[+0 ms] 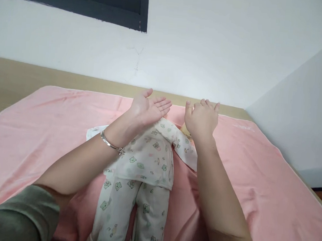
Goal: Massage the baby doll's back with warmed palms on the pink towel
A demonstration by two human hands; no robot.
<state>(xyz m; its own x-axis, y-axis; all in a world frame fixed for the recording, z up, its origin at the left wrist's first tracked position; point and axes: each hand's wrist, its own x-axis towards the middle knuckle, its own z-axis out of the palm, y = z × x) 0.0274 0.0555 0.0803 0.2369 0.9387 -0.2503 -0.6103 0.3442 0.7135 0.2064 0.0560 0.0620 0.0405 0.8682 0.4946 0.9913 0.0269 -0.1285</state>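
A doll dressed in a white printed baby suit (146, 160) lies on its back on a pink blanket (37, 133), legs toward me. My left hand (148, 108) hovers over the doll's head end, palm up, fingers stretched out and holding nothing. A silver bracelet (111, 144) circles that wrist. My right hand (201, 118) is raised just right of it, back toward me, fingers loosely bent upward, nothing visible in them. The doll's head is hidden behind both hands.
The blanket covers a bed with a light wooden frame (19, 76) against a white wall (211, 46). A dark window frame (103, 4) sits at the upper left. A second wall (304, 109) closes the right side.
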